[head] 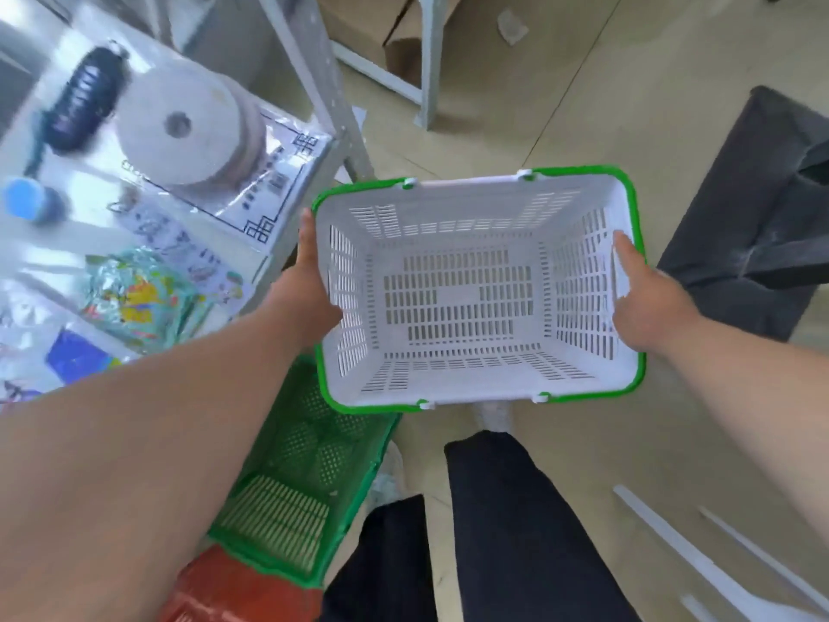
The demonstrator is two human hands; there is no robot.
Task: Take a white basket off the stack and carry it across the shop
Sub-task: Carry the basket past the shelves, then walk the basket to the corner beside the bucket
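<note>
The floor [538, 83] was pale beige tile, with cardboard boxes [359, 24] under a grey metal rack [430, 60] at the far side. At left stood a shelf [278, 181] covered in clear plastic, carrying packaged goods; these were blurred and could not be identified. A dark fabric item [753, 208] lay at right, partly cut off by the frame edge.

Below the left forearm sat a green basket [296, 482] nested over a red basket [224, 594], both partly hidden.

The white basket [457, 298], rimmed in green, was held level above the floor, mouth upward and empty, long axis running left to right. The left hand [309, 285] clasped its left end wall, thumb inside, fingers hidden outside. The right hand [646, 303] clasped the right end likewise, thumb over the rim. Dark trousers [507, 523] and a pale shoe [493, 417] showed beneath.
</note>
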